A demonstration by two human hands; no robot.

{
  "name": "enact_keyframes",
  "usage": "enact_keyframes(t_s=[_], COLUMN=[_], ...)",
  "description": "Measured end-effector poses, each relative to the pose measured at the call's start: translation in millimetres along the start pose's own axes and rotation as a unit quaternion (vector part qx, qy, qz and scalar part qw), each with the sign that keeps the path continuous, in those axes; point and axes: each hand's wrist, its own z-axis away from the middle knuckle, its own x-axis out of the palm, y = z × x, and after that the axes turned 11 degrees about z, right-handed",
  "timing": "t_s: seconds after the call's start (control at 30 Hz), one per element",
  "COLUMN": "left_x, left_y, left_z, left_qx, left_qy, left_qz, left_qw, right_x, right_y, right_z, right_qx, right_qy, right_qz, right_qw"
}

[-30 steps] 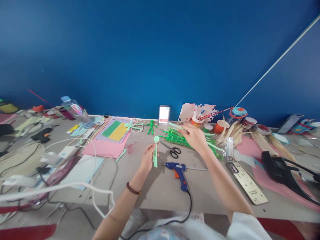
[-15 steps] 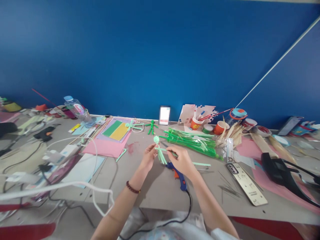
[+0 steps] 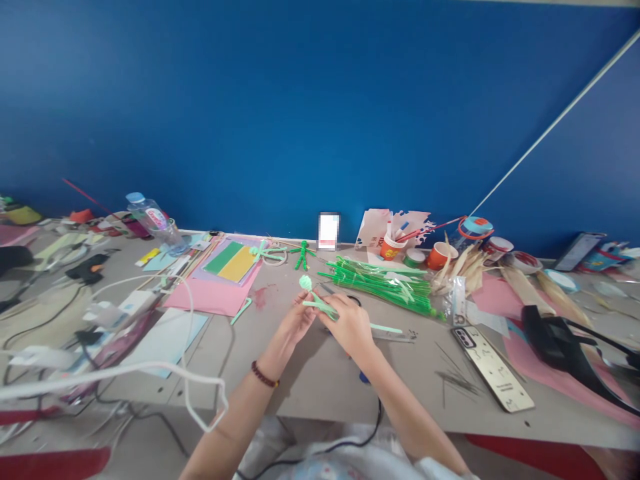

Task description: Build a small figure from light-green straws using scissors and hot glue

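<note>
A pale green pipe-cleaner figure (image 3: 321, 304), with a coiled round head, is held between both hands over the middle of the table. My left hand (image 3: 296, 320) pinches it near the head. My right hand (image 3: 351, 328) is closed around its lower strands, which it partly covers. Beneath my right forearm lies a blue hot glue gun (image 3: 365, 377), mostly hidden, its black cord running toward me. Pale green pipe cleaners (image 3: 386, 328) rest right of my right hand. Beyond the hands are a darker green pipe-cleaner figure (image 3: 302, 255) and another pale green one (image 3: 267, 251).
A bundle of green pipe cleaners (image 3: 390, 288) lies behind my right hand. To the right are a patterned phone (image 3: 495, 370) and paper cups (image 3: 442, 255). On the left are pink paper (image 3: 213, 295), a bottle (image 3: 159, 220) and a white cable (image 3: 150, 368).
The pipe-cleaner figure has tilted, its lower strands swinging right into my right hand. My right hand has moved left and down, now covering most of the glue gun.
</note>
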Motion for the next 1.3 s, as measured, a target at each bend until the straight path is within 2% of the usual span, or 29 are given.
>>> enact_keyframes(t_s=[0.13,0.37,0.73,1.07,1.3], left_x=[3.3,2.3,5.4,5.7,2.4], left_y=[-0.1,1.0,6.5,4.4,3.6], left_z=[2.1,3.9,7.4,6.2,2.9], left_qx=[-0.006,-0.024,-0.01,-0.016,0.005], left_qy=[-0.018,-0.068,-0.046,-0.063,-0.036], left_qz=[0.004,-0.011,-0.022,-0.023,-0.03], left_qw=[1.0,0.997,0.999,0.998,0.999], right_x=[6.4,11.6,9.4,10.0,10.5], right_y=[-2.2,-0.6,-1.5,-0.2,1.6], right_z=[0.3,3.3,4.2,4.4,5.0], right_qx=[-0.019,-0.035,-0.054,-0.035,-0.04], right_qy=[-0.011,0.019,0.002,0.039,0.048], right_qz=[0.034,0.028,0.031,0.014,0.017], right_qw=[0.999,0.999,0.998,0.999,0.998])
